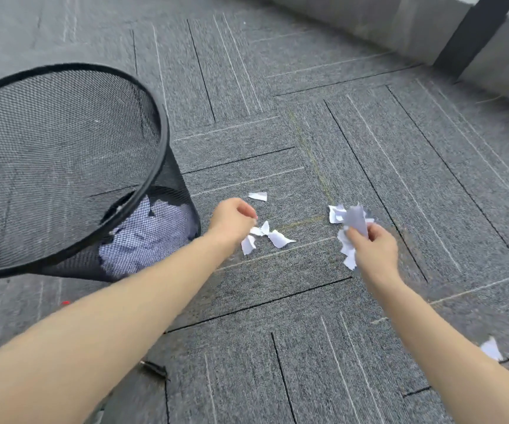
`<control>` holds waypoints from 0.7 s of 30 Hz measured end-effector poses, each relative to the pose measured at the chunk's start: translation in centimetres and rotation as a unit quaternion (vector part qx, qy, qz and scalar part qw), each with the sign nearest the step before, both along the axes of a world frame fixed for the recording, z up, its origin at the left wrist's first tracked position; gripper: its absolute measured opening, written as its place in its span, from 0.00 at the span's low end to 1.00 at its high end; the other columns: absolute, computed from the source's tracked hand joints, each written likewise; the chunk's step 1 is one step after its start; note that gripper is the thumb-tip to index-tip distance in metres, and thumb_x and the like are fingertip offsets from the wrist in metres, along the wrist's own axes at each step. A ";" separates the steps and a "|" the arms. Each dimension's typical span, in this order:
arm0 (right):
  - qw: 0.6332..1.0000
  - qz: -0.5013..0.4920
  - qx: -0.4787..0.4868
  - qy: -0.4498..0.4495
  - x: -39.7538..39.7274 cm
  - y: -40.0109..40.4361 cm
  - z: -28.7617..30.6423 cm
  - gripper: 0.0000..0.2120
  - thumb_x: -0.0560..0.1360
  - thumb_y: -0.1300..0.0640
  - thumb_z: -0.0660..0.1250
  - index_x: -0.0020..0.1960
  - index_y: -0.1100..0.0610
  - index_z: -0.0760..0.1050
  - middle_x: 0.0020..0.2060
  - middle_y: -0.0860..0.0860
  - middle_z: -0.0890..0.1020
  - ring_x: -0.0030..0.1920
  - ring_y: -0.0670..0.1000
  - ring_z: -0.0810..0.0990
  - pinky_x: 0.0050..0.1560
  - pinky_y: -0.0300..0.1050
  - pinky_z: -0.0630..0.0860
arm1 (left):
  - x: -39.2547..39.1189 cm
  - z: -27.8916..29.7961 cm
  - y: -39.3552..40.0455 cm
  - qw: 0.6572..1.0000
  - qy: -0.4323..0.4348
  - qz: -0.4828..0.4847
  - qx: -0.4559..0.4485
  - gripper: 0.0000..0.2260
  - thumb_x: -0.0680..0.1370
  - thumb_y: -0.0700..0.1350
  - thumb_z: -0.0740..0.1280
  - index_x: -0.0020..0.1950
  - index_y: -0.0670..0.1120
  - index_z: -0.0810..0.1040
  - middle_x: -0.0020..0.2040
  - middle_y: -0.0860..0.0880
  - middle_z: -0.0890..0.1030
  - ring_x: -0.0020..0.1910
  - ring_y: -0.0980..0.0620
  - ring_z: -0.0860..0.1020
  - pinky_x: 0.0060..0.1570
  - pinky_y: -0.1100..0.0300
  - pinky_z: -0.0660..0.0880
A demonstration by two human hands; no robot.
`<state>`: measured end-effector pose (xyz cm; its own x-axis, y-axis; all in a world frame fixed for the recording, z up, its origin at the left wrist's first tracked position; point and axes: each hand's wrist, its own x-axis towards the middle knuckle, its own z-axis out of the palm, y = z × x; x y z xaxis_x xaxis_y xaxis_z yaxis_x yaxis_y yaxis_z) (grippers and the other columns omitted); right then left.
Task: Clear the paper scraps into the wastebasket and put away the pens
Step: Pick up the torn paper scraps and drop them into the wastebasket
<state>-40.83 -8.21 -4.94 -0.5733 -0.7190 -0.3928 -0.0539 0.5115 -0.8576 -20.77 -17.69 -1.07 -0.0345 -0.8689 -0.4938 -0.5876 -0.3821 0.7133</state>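
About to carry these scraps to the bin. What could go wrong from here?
The right hand grips a loose, overfull bundle of scraps; pieces may drop on the way to the wastebasket. A stray scrap near the right forearm and a dark pen under the left arm are easily missed.

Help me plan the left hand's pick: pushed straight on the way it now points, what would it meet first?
Probably the small white scrap on the carpet just beyond the left hand; depth is unclear. The scraps at its fingertips lie beside that line.
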 end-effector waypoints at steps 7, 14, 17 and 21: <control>0.953 0.092 -0.270 -0.105 10.2 -7.7 15.1 0.06 0.76 0.61 0.64 0.40 0.56 0.74 0.30 0.47 0.73 0.28 0.41 0.67 0.31 0.34 0.65 | 2.0 18.2 -1.4 0.967 0.233 -0.016 -0.098 0.12 0.73 0.30 0.67 0.36 0.45 0.74 0.37 0.47 0.77 0.37 0.52 0.78 0.42 0.60 0.77; 0.862 0.398 -0.219 0.224 19.7 -10.3 21.9 0.10 0.76 0.56 0.58 0.37 0.56 0.68 0.30 0.47 0.71 0.37 0.52 0.72 0.39 0.46 0.66 | 14.2 22.7 -4.0 0.953 -0.164 -0.098 -0.233 0.07 0.74 0.33 0.64 0.48 0.43 0.78 0.37 0.51 0.78 0.27 0.63 0.71 0.24 0.77 0.65; 0.794 0.448 -0.187 0.366 22.5 -10.3 20.2 0.09 0.76 0.51 0.60 0.39 0.51 0.71 0.39 0.48 0.74 0.47 0.55 0.74 0.47 0.48 0.67 | 17.4 20.0 -4.1 0.929 -0.286 -0.210 -0.104 0.06 0.76 0.38 0.64 0.50 0.47 0.76 0.48 0.50 0.79 0.35 0.56 0.76 0.32 0.70 0.72; 0.863 0.368 -0.239 0.252 21.1 -9.4 17.9 0.12 0.75 0.48 0.64 0.56 0.50 0.77 0.51 0.46 0.75 0.50 0.47 0.73 0.56 0.45 0.68 | 19.6 18.9 -3.2 0.924 -0.322 -0.198 -0.060 0.08 0.75 0.50 0.68 0.52 0.52 0.76 0.53 0.54 0.79 0.52 0.53 0.78 0.50 0.59 0.74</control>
<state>-19.77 -17.66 12.97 0.0956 -0.9721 0.2144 -0.6414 -0.2249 -0.7335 -1.15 -20.88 17.80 -0.0950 -0.9010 -0.4234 -0.9815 0.0136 0.1912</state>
